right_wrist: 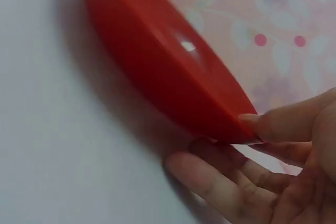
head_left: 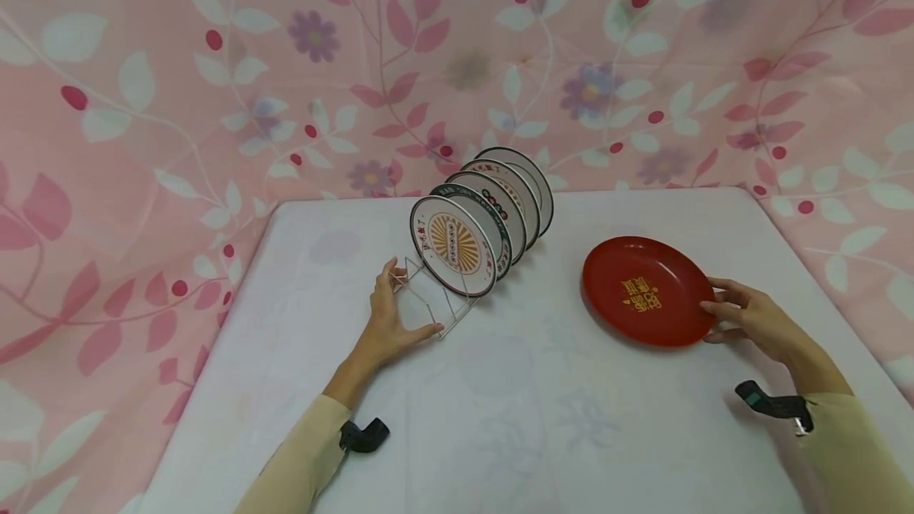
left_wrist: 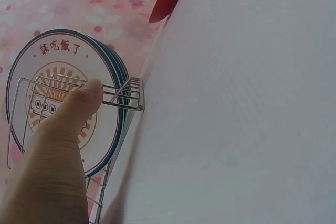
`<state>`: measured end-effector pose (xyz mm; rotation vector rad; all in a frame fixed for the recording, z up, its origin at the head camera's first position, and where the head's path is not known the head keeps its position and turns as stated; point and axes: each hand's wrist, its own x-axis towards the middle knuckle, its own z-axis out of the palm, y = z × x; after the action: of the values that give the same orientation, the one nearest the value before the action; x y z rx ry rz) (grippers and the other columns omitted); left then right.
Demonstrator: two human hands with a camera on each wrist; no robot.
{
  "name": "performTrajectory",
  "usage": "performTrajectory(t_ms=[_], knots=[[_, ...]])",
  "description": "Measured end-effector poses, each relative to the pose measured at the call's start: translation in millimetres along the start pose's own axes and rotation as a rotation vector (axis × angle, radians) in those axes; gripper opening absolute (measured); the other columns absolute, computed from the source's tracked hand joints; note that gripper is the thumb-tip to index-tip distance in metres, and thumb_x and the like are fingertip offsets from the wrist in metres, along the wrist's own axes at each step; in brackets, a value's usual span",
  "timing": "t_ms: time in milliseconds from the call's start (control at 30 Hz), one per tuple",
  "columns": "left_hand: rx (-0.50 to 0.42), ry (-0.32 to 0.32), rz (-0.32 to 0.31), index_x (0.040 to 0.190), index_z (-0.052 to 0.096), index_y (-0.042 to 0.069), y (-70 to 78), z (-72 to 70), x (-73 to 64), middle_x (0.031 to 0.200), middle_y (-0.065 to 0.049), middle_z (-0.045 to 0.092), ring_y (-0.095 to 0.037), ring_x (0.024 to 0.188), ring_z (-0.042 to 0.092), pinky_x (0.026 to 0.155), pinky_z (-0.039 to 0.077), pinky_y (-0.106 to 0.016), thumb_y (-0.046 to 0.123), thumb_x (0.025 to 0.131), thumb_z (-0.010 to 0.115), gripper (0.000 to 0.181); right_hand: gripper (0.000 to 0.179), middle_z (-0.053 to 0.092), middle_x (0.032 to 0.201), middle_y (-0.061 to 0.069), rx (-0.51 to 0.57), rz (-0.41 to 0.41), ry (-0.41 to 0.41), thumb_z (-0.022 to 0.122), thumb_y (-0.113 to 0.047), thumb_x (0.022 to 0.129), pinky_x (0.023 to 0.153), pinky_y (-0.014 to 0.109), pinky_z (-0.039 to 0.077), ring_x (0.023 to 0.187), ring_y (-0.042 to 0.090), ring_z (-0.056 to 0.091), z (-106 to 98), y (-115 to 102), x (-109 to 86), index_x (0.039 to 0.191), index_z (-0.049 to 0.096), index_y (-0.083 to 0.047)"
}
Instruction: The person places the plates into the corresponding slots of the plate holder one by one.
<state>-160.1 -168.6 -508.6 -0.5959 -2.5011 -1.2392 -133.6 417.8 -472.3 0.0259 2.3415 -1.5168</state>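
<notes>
A wire dish rack (head_left: 451, 316) stands left of the table's middle, holding several white patterned plates (head_left: 457, 248) upright in a row. My left hand (head_left: 389, 320) grips the rack's near end, thumb on one side and fingers on the other. In the left wrist view the thumb (left_wrist: 86, 100) lies against the rack's wires, in front of the nearest plate. On the right, my right hand (head_left: 750, 316) pinches the rim of a red plate (head_left: 614, 292) with gold lettering. Seen from the right wrist, this plate (right_wrist: 157, 61) is tilted, its held edge raised, with fingertips beneath the rim.
A white cloth covers the table (head_left: 500, 419). Behind it hangs a pink floral backdrop (head_left: 457, 62), close to the rack's far end. Black straps with small devices (head_left: 364, 436) sit on both wrists.
</notes>
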Motion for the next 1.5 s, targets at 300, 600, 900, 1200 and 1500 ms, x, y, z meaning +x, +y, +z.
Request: performTrajectory(t_ms=[300,600,900,1200,1500], knots=[[0.003,0.001,0.01,0.155,0.005,0.014,-1.3,1.4,0.3,0.136,-0.024,0.038,-0.035,0.123,0.038,0.103,0.026,-0.054,0.035,0.059,0.092,0.131,0.053,0.064,0.122,-0.017,0.435,-0.177,-0.093,0.04,-0.001,0.103,0.068,0.036,0.059,0.096,0.009,0.068,-8.4,-18.5,-1.9,0.151,0.036,-0.025],[0.005,0.001,0.011,0.155,0.006,0.013,-0.3,1.4,1.7,0.136,-0.023,0.038,-0.034,0.122,0.038,0.102,0.026,-0.054,0.035,0.059,0.092,0.13,0.058,0.06,0.127,-0.017,0.355,-0.242,-0.051,0.041,0.002,0.101,0.065,0.035,0.058,0.101,0.004,0.064,-9.8,-34.4,-1.6,0.154,0.031,-0.02],[0.0,0.01,0.0,0.154,0.007,0.012,0.5,1.9,1.3,0.136,-0.024,0.038,-0.033,0.122,0.037,0.102,0.025,-0.053,0.033,0.059,0.093,0.13,0.058,0.055,0.128,-0.012,0.272,-0.286,0.097,0.051,-0.003,0.099,0.062,0.031,0.058,0.099,0.003,0.064,-21.0,-92.8,3.8,0.153,0.035,-0.017],[0.005,0.004,0.001,0.155,0.006,0.014,-0.9,0.5,0.8,0.137,-0.023,0.037,-0.033,0.122,0.037,0.102,0.024,-0.054,0.034,0.059,0.092,0.13,0.057,0.058,0.125,-0.006,0.34,-0.385,0.092,0.054,0.001,0.097,0.058,0.032,0.058,0.096,0.007,0.067,-25.6,-149.5,31.5,0.15,0.041,-0.016],[0.0,0.013,0.003,0.155,0.007,0.014,-2.7,2.1,-0.4,0.137,-0.019,0.037,-0.032,0.123,0.037,0.102,0.025,-0.052,0.036,0.058,0.092,0.131,0.057,0.058,0.121,-0.001,0.309,-0.406,0.093,0.061,-0.006,0.094,0.059,0.031,0.057,0.093,0.01,0.066,-14.6,-211.2,65.1,0.148,0.045,-0.019]])
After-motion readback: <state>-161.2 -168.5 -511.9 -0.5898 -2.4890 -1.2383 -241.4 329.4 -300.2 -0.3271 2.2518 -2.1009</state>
